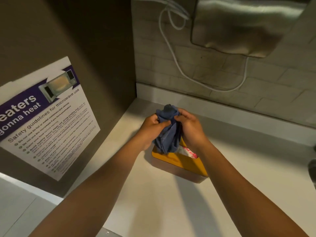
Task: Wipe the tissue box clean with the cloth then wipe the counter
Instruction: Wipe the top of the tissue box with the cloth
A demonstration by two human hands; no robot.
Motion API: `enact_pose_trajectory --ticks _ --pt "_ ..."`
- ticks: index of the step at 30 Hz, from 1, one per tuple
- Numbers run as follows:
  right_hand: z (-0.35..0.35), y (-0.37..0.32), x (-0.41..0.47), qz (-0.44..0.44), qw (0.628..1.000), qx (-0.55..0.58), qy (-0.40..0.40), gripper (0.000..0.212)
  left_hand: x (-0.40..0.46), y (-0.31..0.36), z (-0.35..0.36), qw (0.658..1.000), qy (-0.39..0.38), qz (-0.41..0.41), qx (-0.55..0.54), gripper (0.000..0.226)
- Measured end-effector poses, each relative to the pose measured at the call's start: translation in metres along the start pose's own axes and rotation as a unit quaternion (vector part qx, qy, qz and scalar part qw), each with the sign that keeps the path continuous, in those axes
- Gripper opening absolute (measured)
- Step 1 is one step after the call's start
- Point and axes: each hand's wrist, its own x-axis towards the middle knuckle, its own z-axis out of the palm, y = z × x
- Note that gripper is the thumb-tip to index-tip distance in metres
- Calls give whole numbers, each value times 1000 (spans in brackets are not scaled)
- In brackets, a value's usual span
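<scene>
The soft, crumpled blue cloth looks matt and woven. The pale smooth worktop has a dull sheen, and the orange-yellow tissue box seems smooth. Above hangs a brushed, glossy metal wall unit on rough matt brick.

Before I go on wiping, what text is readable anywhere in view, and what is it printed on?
All on the poster stuck to the left wall panel:
"eaters" (start cut off by the frame edge)
"gonna heat"
"Safety guidelines for microwave use"
Bulleted rules below: too small and blurred to read.
Tissue box, cloth, steel wall unit: no readable text.
</scene>
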Motion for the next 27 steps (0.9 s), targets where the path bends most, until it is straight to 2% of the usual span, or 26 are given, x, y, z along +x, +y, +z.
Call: enact_pose_trajectory --ticks 3,6,8,11,15,18,21,24,27 --pt "-22 3 -16 -60 975 -211 -15 37 5 10 -13 998 21 44 45 34" --pt "-60 18 -33 -37 907 -419 18 54 13 25 -40 973 64 123 184 26" --pt "-78 28 -43 -33 865 -500 44 58 19 28 -57 942 103 177 266 19" --pt "-88 45 -52 -59 829 -552 66 50 19 23 -62 888 126 263 356 17" --pt "-88 73 -62 -83 802 -592 25 46 13 -5 -50 828 24 338 446 19" --pt "-89 83 -63 -88 797 -596 37 47 9 -26 -35 844 -69 316 427 17" --pt "-85 86 -64 -88 790 -605 51 49 12 -37 -26 856 -70 300 415 11" --pt "-84 89 -63 -88 788 -606 64 50 16 -40 -26 828 -100 340 434 23" --pt "-85 90 -62 -87 790 -604 65 50 24 -42 -24 790 -75 351 497 17"
